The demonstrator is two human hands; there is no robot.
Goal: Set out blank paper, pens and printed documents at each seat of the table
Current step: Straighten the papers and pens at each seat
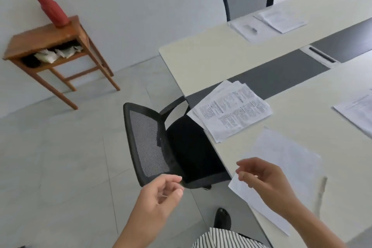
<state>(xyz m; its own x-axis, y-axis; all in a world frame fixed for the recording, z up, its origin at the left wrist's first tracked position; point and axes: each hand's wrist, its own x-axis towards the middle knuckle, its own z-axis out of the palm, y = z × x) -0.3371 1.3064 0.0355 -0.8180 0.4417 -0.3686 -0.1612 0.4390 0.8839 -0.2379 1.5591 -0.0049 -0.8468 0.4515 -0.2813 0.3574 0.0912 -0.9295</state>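
While I am standing at the end of the long cream table (217, 56), the black mesh chair (159, 143) is sitting tucked against its edge, between me and the nearest seat. A wooden side table (50, 46) is standing by the wall, well apart, carrying a red object (53, 10). The stack of printed documents (231, 110) is lying at the table's end, its corner overhanging the chair. Just beside it, nearer me, the blank sheet (285, 169) is lying flat and jutting over the edge. My right hand (263, 181) is hovering over that sheet's near corner, fingers loosely curled and gripping nothing; I cannot tell whether they are touching the paper. My left hand (161, 193) is hanging relaxed and empty above the floor. A blurred pen (322, 193) is resting by the sheet's right side.
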